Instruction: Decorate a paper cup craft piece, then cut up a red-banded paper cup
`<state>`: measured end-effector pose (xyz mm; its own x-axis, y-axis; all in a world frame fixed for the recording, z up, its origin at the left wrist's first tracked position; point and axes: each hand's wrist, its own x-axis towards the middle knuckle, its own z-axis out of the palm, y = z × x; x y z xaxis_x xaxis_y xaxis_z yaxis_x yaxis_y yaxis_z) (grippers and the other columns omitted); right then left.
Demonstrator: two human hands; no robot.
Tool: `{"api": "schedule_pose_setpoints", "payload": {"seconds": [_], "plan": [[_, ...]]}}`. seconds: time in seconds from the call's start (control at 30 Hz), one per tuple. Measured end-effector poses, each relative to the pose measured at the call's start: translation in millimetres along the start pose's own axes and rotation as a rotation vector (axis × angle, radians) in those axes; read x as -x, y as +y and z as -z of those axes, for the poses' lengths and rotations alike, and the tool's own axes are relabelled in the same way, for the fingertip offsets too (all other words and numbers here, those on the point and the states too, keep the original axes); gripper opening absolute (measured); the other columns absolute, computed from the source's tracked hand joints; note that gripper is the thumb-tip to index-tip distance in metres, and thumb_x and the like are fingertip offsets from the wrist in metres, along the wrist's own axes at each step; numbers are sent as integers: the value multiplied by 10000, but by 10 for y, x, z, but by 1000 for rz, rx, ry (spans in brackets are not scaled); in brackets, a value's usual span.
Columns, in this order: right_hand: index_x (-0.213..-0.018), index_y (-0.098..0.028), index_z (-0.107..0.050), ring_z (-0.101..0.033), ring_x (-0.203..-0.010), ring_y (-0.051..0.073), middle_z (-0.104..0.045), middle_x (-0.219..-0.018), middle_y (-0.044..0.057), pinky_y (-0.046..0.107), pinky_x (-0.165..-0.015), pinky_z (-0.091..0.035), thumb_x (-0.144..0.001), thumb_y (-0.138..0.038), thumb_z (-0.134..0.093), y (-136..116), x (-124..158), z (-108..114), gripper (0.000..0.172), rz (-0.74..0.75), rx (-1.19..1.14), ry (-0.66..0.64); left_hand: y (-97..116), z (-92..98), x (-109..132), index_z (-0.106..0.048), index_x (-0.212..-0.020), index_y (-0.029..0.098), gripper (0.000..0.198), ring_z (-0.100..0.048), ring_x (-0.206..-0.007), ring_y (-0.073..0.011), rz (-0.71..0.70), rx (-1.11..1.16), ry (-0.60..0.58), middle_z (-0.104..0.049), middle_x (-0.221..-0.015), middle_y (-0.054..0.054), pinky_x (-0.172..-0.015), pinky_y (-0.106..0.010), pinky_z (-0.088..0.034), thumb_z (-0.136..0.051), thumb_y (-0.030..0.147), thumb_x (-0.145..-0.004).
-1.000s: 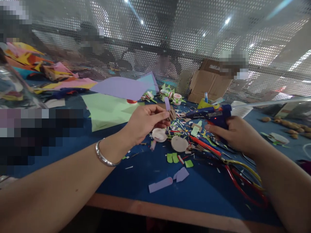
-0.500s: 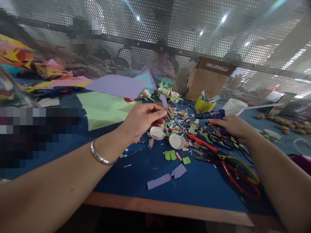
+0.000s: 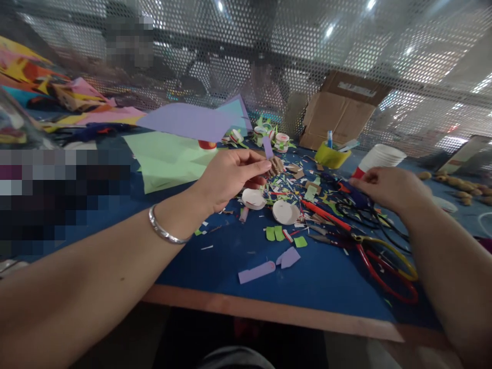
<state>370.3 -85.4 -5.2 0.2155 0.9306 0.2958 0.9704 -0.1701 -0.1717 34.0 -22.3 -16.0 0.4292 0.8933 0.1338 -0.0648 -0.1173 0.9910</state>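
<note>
My left hand (image 3: 238,174), with a silver bangle on its wrist, pinches a small purple paper strip (image 3: 268,147) between thumb and fingers. The strip stands upright above brown cardboard bits (image 3: 277,165). On the right, a blue glue gun (image 3: 355,197) with an orange trigger lies on the table, its nozzle toward the scraps. My right hand (image 3: 392,189) is just over it, loosely curled, and seems to hold nothing. Below my left hand are two white paper discs (image 3: 286,212). Cut purple pieces (image 3: 257,272) lie nearer the table edge.
Red-and-yellow-handled scissors (image 3: 384,264) lie beside an orange-red tool (image 3: 326,214). Stacked white cups (image 3: 380,156), a yellow holder (image 3: 332,155) and a cardboard box (image 3: 340,115) stand behind. Green sheets (image 3: 169,159) and a purple sheet (image 3: 188,120) lie left. A black cord (image 3: 392,233) trails right.
The glue gun has gone from my right hand's grip down onto the table, and that hand has risen off its trigger. My left hand keeps the purple strip. The view has tilted slightly downward.
</note>
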Motion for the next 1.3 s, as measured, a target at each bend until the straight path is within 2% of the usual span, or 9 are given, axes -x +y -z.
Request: {"api": "schedule_pose_setpoints", "payload": {"seconds": [0.13,0.2,0.3,0.47,0.7,0.87,1.0,1.17,1.3], "plan": [[-868,-179,-700,-565,-596,144,-678,-694,38,282,-588,-389,-875,-498,-632,-527,234,66,327,120,-118,-114,-13,-6,-19,-723,-820,148,92,-636,-625,-83,6,-12,6,-699,-749,-21,-610,-214,-519,-726,228,-865],[-909,-187,-712,-615,-670,147,-706,-766,25,265,-641,-442,-884,-477,-647,-797,389,76,298,351,-286,-348,-31,0,-36,-728,-823,152,95,-632,-620,-77,-9,-5,1,-713,-777,-24,-600,-210,-512,-733,239,-860],[-909,-212,-723,-631,-692,142,-716,-812,12,249,-635,-457,-919,-389,-635,-1045,585,68,198,581,-404,-510,-61,11,-56,-729,-824,156,96,-631,-620,-70,-32,5,-7,-728,-815,-25,-588,-200,-499,-740,247,-851],[-1032,-238,-712,-654,-860,165,-714,-993,21,273,-759,-484,-908,-324,-686,-1112,722,49,152,746,-364,-598,-61,8,-50,-726,-827,152,101,-629,-618,-69,-31,-17,-4,-734,-828,-33,-584,-199,-487,-726,247,-860],[-944,-224,-689,-649,-826,135,-693,-929,-6,241,-741,-482,-906,-195,-655,-1177,740,55,58,747,-399,-713,-27,-25,-24,-720,-814,146,93,-615,-579,-60,-16,-21,-6,-703,-755,-7,-578,-190,-498,-712,219,-870],[-896,-228,-704,-665,-835,136,-714,-901,-10,239,-760,-492,-905,-150,-631,-1178,726,71,107,744,-465,-698,-37,-20,-21,-720,-818,147,84,-652,-611,-72,1,3,-11,-709,-775,-8,-598,-194,-525,-729,219,-860],[-913,-240,-710,-662,-778,136,-730,-887,-16,241,-711,-501,-905,-194,-634,-1151,696,96,89,618,-547,-641,-25,-40,-8,-705,-816,143,83,-692,-657,-106,85,60,-50,-717,-764,-22,-617,-217,-542,-733,213,-852],[-877,-231,-691,-644,-751,142,-706,-848,-7,255,-690,-512,-885,-229,-662,-1150,646,82,30,444,-697,-373,25,-134,48,-658,-819,141,88,-729,-708,-138,222,158,-93,-717,-738,-26,-617,-218,-546,-709,187,-873],[-885,-249,-698,-643,-857,172,-680,-906,6,305,-775,-513,-885,-263,-702,-1150,626,12,14,443,-713,-86,51,-211,103,-605,-810,155,135,-744,-725,-151,285,227,-98,-702,-775,-3,-623,-239,-558,-680,205,-910]]}}
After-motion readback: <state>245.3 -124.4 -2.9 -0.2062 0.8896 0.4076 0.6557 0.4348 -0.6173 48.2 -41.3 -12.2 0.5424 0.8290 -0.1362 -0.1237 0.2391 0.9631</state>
